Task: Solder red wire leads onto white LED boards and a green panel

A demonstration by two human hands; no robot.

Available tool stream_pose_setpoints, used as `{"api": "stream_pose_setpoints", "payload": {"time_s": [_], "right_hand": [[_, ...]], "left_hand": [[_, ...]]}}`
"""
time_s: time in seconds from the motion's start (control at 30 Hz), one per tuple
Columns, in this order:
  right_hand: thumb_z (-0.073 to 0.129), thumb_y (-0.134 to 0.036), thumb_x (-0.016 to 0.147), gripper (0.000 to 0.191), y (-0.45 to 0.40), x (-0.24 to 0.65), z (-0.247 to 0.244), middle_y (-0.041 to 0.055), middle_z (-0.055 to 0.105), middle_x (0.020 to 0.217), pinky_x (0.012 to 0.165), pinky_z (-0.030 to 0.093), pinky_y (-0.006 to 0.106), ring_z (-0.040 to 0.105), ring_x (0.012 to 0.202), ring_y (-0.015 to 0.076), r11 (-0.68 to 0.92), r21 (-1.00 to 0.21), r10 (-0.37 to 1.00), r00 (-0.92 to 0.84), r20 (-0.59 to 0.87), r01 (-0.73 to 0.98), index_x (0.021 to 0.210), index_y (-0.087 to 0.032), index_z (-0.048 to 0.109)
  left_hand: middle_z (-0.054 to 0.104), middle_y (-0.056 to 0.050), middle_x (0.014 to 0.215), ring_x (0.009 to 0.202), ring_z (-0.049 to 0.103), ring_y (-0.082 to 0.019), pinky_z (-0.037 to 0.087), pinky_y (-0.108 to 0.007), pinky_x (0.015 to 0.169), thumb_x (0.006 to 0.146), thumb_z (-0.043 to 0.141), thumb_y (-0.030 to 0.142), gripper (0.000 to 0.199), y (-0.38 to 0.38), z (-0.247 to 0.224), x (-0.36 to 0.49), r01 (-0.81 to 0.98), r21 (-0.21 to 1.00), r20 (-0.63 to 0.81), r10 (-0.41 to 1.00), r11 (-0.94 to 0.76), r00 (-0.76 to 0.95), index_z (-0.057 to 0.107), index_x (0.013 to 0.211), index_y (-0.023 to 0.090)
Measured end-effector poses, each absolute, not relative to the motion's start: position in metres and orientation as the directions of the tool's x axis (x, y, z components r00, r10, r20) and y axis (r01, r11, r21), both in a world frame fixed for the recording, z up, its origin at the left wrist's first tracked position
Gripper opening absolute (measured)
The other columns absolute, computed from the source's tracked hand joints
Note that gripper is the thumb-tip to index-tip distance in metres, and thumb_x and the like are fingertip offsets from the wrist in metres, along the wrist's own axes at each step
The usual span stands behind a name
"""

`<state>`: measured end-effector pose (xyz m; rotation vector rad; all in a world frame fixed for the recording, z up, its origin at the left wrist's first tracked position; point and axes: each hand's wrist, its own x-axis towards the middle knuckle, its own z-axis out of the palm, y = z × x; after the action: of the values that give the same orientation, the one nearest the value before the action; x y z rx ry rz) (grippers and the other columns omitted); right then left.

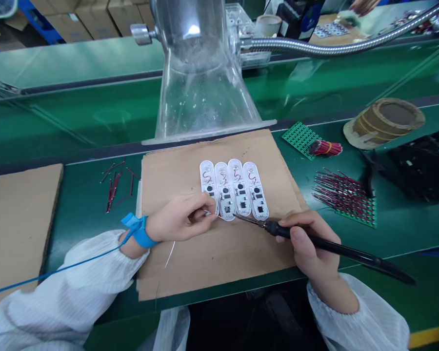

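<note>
Clock centre: the four white circuit boards [254,190], side by side on the cardboard sheet [179,175], nearer its far edge than its near edge. Brown surface shows from 9 to 11 o'clock and along 6; the sheet's near edge lies close to the edge of the green bench [398,234]. Left hand [183,217], at 8, pinches thin solder wire [170,254] with fingers closed; right hand [310,243], at 4, grips the soldering iron [351,251], its tip at the near end of the second board from left. Contact there: cannot tell. Left fingers partly cover the leftmost board; the left palm is hidden; the dark tool at 3 is cut off by the frame. Clear hood [205,102] stands at 12, just beyond the sheet, limiting reach that way. Red wires [112,190] lie at 9, a wire pile [342,192] at 3, a banded bundle [326,147] and a brown cylinder [384,122] at 2. Blue wrist strap [141,234] trails its cord toward 8.
</note>
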<state>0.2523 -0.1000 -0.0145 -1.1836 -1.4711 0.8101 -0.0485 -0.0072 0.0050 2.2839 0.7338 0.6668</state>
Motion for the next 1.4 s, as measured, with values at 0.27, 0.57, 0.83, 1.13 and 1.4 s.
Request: {"api": "stream_pose_setpoints", "payload": {"time_s": [0.27, 0.57, 0.83, 1.13, 1.4], "right_hand": [[0.067, -0.031, 0.105, 0.010, -0.100, 0.253, -0.017, 0.0011, 0.074, 0.078, 0.055, 0.059, 0.024, 0.071, 0.060, 0.0141, 0.281, -0.935, 0.954, 0.046, 0.297, 0.218, 0.102, -0.024, 0.075], [0.069, -0.033, 0.103, 0.008, -0.098, 0.254, -0.013, -0.0001, 0.078, 0.083, 0.056, 0.058, 0.023, 0.075, 0.064, 0.0146, 0.314, -0.870, 0.949, -0.104, 0.297, 0.380, 0.105, -0.026, 0.073], [0.065, -0.033, 0.106, 0.013, -0.101, 0.252, -0.010, 0.0008, 0.073, 0.078, 0.062, 0.061, 0.027, 0.072, 0.066, 0.0153, 0.317, -0.926, 0.943, 0.033, 0.330, 0.204, 0.108, -0.024, 0.073], [0.063, -0.030, 0.107, 0.012, -0.101, 0.238, -0.015, -0.0010, 0.070, 0.076, 0.060, 0.058, 0.023, 0.070, 0.064, 0.0125, 0.248, -0.950, 0.963, 0.059, 0.263, 0.188, 0.105, -0.024, 0.074], [0.065, -0.026, 0.105, 0.011, -0.103, 0.242, -0.022, 0.0008, 0.072, 0.086, 0.058, 0.059, 0.024, 0.071, 0.065, 0.0131, 0.242, -0.953, 0.967, 0.040, 0.253, 0.184, 0.105, -0.024, 0.075]], "left_hand": [[0.042, 0.009, 0.069, 0.058, 0.041, -0.008, 0.035, -0.020, 0.054, 0.097, 0.061, 0.013, 0.007, -0.008, 0.006, -0.049, 0.334, 0.706, 0.244, 0.657, -0.625, 0.713, 0.058, 0.095, 0.019], [0.042, 0.008, 0.069, 0.057, 0.041, -0.008, 0.034, -0.020, 0.053, 0.097, 0.060, 0.014, 0.006, -0.008, 0.006, -0.048, 0.345, 0.713, 0.223, 0.664, -0.610, 0.714, 0.059, 0.093, 0.019], [0.057, 0.005, 0.077, 0.059, 0.046, -0.007, 0.037, -0.016, 0.050, 0.097, 0.059, 0.011, 0.008, -0.002, 0.007, -0.060, 0.319, 0.750, 0.243, 0.690, -0.580, 0.682, 0.062, 0.099, 0.018], [0.047, 0.008, 0.071, 0.056, 0.038, -0.007, 0.033, -0.019, 0.053, 0.101, 0.061, 0.013, 0.007, -0.001, 0.007, -0.066, 0.295, 0.759, 0.223, 0.656, -0.581, 0.721, 0.064, 0.101, 0.019], [0.038, 0.010, 0.068, 0.054, 0.034, -0.008, 0.031, -0.021, 0.052, 0.102, 0.061, 0.020, 0.004, -0.003, 0.004, -0.065, 0.334, 0.746, 0.182, 0.659, -0.576, 0.730, 0.058, 0.099, 0.019]]}}
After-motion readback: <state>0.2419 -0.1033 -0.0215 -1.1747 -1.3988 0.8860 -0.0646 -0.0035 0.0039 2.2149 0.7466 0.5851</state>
